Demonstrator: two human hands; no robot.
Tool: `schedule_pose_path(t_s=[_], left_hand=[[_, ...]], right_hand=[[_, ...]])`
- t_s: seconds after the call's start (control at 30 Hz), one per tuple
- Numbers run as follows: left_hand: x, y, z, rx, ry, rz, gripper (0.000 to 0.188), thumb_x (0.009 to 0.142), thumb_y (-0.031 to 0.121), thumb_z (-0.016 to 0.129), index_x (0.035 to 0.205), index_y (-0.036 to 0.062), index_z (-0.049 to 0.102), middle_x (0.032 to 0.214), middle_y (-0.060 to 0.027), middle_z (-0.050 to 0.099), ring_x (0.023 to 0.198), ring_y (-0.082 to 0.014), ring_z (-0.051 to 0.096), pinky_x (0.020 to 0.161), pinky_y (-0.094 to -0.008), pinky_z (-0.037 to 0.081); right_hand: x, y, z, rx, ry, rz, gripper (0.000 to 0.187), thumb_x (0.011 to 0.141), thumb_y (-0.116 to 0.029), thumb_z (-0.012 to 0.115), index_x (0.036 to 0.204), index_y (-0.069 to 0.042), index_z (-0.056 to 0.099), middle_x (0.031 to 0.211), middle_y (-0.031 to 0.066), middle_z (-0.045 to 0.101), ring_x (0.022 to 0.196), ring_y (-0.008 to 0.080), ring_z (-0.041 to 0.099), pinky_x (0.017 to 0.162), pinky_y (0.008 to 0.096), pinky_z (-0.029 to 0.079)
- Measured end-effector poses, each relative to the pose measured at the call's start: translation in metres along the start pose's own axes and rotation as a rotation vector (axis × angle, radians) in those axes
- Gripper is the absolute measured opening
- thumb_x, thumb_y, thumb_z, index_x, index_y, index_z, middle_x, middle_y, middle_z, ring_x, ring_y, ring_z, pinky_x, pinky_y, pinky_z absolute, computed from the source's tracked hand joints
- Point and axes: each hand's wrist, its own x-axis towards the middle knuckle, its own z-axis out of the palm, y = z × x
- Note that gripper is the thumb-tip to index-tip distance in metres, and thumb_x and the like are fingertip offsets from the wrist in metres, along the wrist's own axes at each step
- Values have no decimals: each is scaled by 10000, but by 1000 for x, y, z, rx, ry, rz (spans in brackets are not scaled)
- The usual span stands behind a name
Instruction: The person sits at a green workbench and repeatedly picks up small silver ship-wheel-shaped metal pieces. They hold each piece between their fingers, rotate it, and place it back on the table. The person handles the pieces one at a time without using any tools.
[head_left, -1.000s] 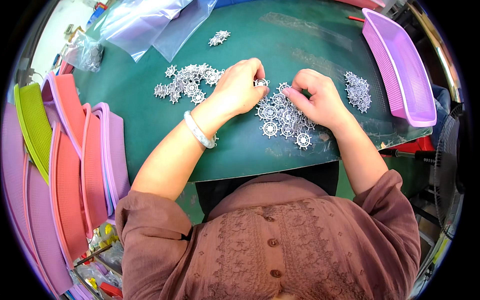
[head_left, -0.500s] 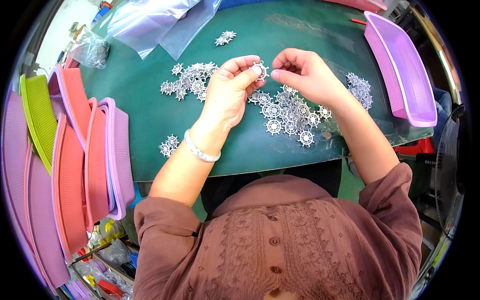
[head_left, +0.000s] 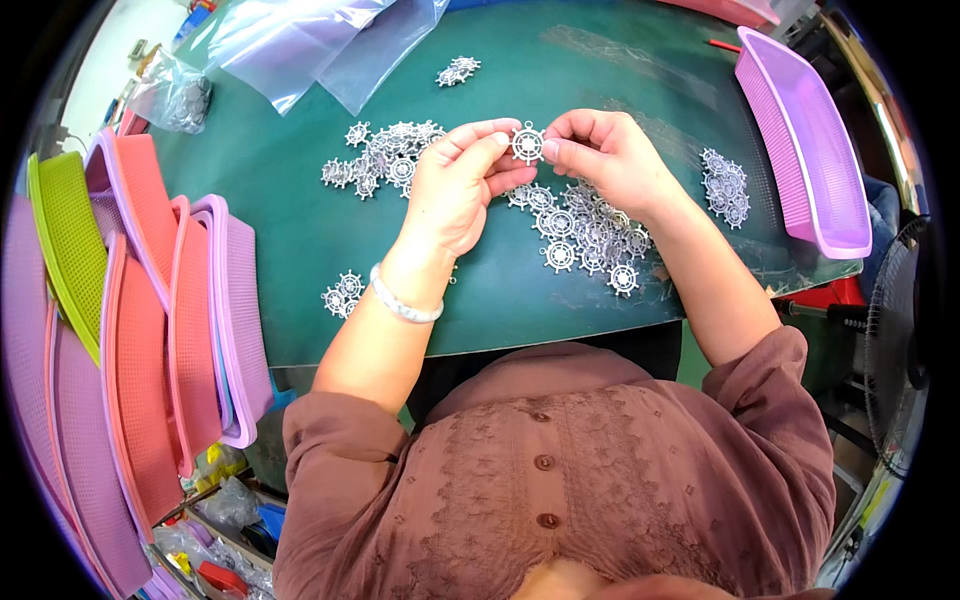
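Observation:
Between my two hands, above the table, a silver ship's-wheel charm (head_left: 528,145) with a small loop on top faces up. My left hand (head_left: 465,180) pinches its left edge between thumb and fingers. At its right edge, my right hand (head_left: 605,160) has thumb and forefinger closed on the rim. Under and beside my right hand lies a large heap of the same charms (head_left: 590,232), partly hidden by it. Another pile of charms (head_left: 385,158) spreads left of my left hand. A small cluster (head_left: 343,294) lies beside my left forearm.
More charms lie at the far middle (head_left: 458,71) and in a right-hand group (head_left: 725,188). A purple basket (head_left: 800,140) stands at the right edge. Stacked coloured baskets (head_left: 140,340) line the left side. Clear plastic bags (head_left: 300,50) cover the far left of the green table (head_left: 520,310).
My right hand has come in to the charm and now grips its right edge. The charm has turned flatter, showing its whole wheel, where my left thumb covered part of it.

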Motion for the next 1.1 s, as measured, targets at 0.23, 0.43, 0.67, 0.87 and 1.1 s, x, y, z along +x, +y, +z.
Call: schedule_pose_path(t_s=[0.23,0.43,0.67,0.87,1.1], left_hand=[[-1,0,-1,97,2,-49,177,836,57,518,992,-17,561,862,-114,606,741,-190,611,693,-301,520],[-2,0,1,88,-2,-49,174,827,35,527,982,-42,544,850,-114,600,705,-174,611,669,-277,527],[-3,0,2,78,-11,-46,170,823,33,534,972,-49,542,845,-112,601,697,-167,611,660,-270,530],[-3,0,1,78,-17,-42,160,822,31,535,962,-43,548,841,-109,604,696,-165,611,659,-268,529],[-2,-1,0,104,-21,-54,161,830,47,532,977,-8,566,850,-102,609,732,-183,614,697,-285,519]], right_hand=[[-4,-2,-1,53,-2,27,178,807,-146,582,861,23,591,720,8,564,644,70,489,593,204,411],[-4,1,-4,64,-7,-13,172,823,-141,565,877,21,590,736,11,566,666,76,496,621,207,421],[-6,0,-4,70,-13,-9,176,827,-143,562,888,20,594,745,8,570,670,73,494,630,206,424],[-6,2,-4,25,-14,-32,181,827,-153,560,884,15,597,735,0,564,662,69,492,625,204,421],[-7,2,-5,-26,3,-53,183,820,-154,562,872,17,601,712,-4,561,652,65,490,612,205,416]])
